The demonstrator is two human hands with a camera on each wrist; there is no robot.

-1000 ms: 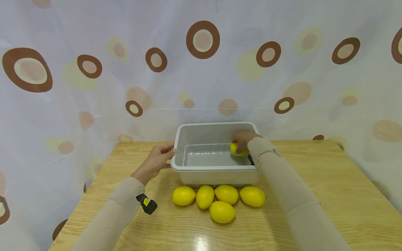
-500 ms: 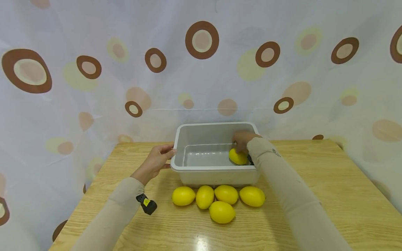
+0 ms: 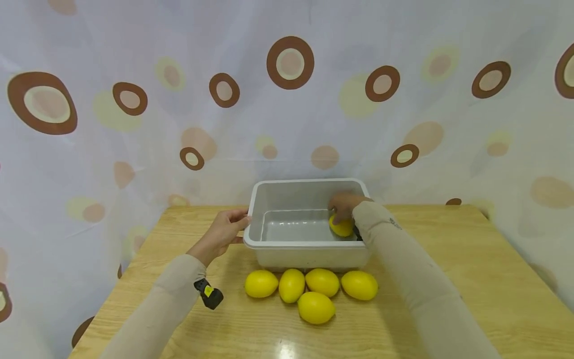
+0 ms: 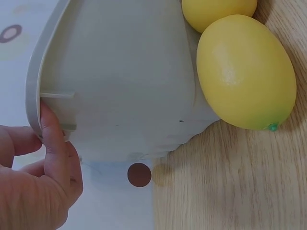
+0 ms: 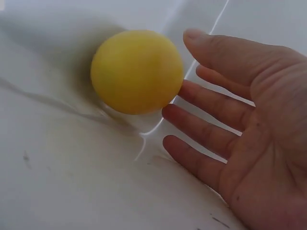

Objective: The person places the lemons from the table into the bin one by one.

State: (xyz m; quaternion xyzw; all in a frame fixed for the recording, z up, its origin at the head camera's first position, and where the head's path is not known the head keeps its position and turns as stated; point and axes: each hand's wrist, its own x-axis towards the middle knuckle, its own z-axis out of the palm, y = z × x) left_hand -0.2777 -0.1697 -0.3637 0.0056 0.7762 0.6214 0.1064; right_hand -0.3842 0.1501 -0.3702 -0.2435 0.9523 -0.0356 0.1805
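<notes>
A grey plastic bin [image 3: 309, 257] stands at the back of the table in the head view. My left hand [image 3: 220, 234] pinches its left rim, thumb on top and fingers curled beneath the lip, as the left wrist view shows. Inside the bin, a yellow lemon [image 3: 342, 228] lies on the floor at the right. My right hand [image 5: 249, 115] is beside that lemon [image 5: 136, 72] with its fingers spread and loosely extended. Its fingertips are at the lemon's edge; whether they touch is hard to tell.
In front of the bin, several lemons [image 3: 322, 282] lie in a row on the wooden table [image 3: 448, 264], with one lemon [image 3: 316, 307] nearer the front. A patterned curtain [image 3: 287, 124] hangs behind the table.
My right hand has lowered the lemon to the bin's floor and its grip has loosened. My left hand has stayed on the rim. The head view has tilted slightly up.
</notes>
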